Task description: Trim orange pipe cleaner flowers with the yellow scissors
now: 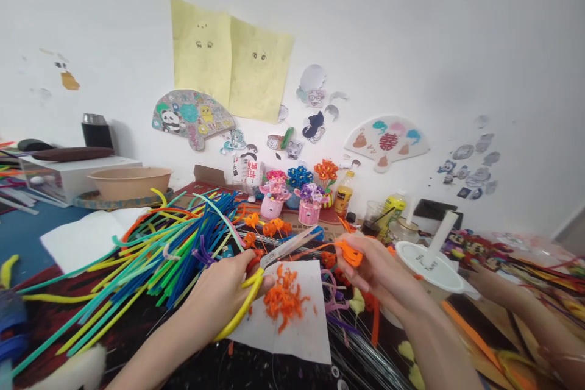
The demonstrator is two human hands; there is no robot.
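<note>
My left hand (223,283) is closed round a pair of scissors (287,247) with yellow handles, the blades pointing up and to the right. My right hand (372,265) pinches a curled orange pipe cleaner piece (351,252), and a thin orange strand runs from it toward the scissors. Under the blades lies a white sheet of paper (311,341) with a heap of orange fuzzy clippings (284,301). Several small orange pipe cleaner flowers (272,227) on thin stems lie just behind. Left of my left hand spreads a bundle of coloured pipe cleaners (183,250).
Small pots of fuzzy flowers (299,192) stand along the wall beside a yellow-capped bottle (345,193). A tan bowl (130,183) sits at the left. A white disc with an upright tube (429,265) stands at the right, near another person's arm (521,301). Bare wires (365,347) lie in front.
</note>
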